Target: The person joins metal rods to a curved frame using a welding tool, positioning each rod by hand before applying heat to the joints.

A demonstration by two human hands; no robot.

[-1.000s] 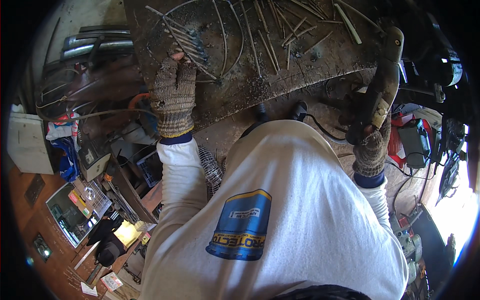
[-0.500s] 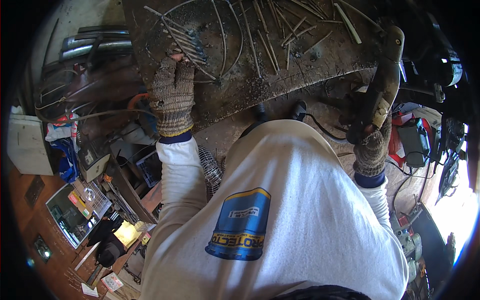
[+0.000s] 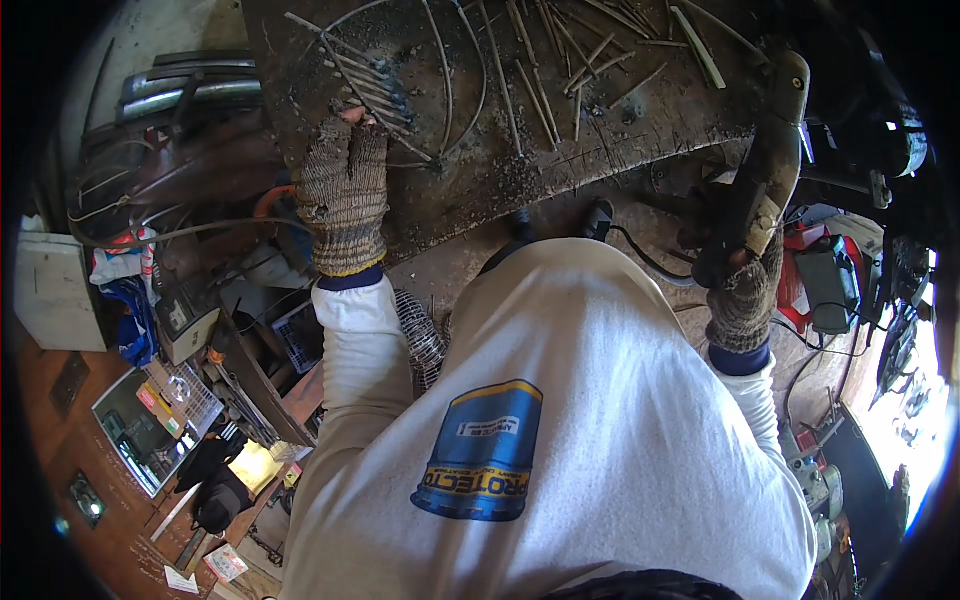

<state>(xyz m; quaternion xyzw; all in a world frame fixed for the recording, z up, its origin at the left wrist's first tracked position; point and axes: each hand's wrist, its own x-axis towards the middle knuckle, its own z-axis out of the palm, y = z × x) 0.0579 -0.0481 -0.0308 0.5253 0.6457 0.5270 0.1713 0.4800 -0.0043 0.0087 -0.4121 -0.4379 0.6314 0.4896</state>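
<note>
My left hand (image 3: 345, 195), in a brown knit glove with bare fingertips, reaches onto the dark worktable (image 3: 470, 195). Its fingers are closed at the lower end of a small frame of thin metal rods (image 3: 365, 85), where several short parallel bars cross a longer rod. The exact grip is partly hidden by the glove. On the right, my gloved right hand (image 3: 740, 310) is wrapped around a worn welding electrode holder (image 3: 775, 165). From its rounded far end a thin electrode (image 3: 725, 30) slants up and left over the tabletop.
Curved rods (image 3: 445, 80) and several loose rods (image 3: 575, 70) lie across the table. A cable (image 3: 645, 260) loops by the holder. To the left stand a pale box (image 3: 55, 290) and metal tubes (image 3: 190, 95). A red and grey case (image 3: 830, 285) sits at right.
</note>
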